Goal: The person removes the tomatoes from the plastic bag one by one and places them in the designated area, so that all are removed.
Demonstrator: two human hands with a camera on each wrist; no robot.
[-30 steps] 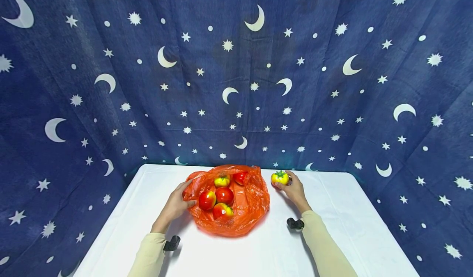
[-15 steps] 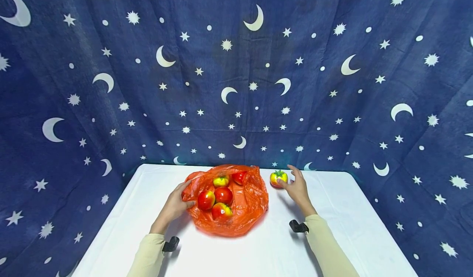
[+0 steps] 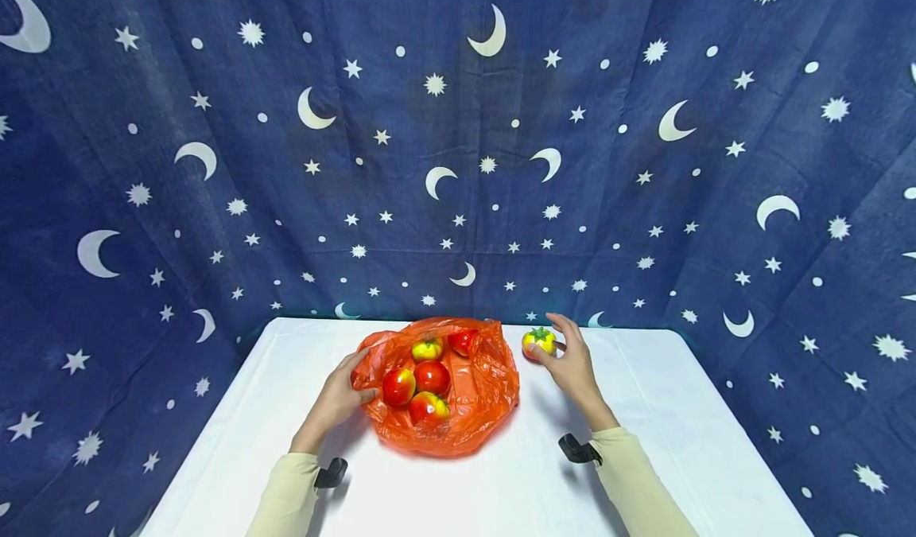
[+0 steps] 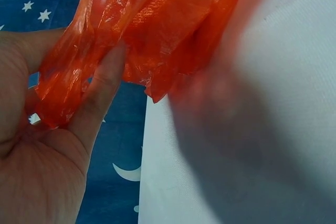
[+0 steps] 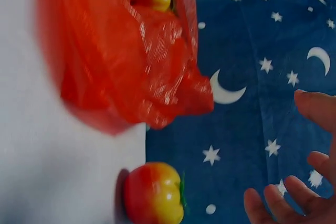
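Fruits [image 3: 432,379], five visible, lie inside the plastic bag [image 3: 492,391] our left grip [image 3: 340,391] pinches; we count one tomato [image 3: 538,341] remaining outside, right grip [image 3: 574,368] released.

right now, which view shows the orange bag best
Head view: nearly the whole orange bag, with fruit inside. The left wrist view shows only the part near the left hand; the right wrist view, another, cut off above.

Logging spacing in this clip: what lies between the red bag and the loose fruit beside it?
A narrow strip of bare white tabletop lies between the red bag and the loose fruit, as the head view shows.
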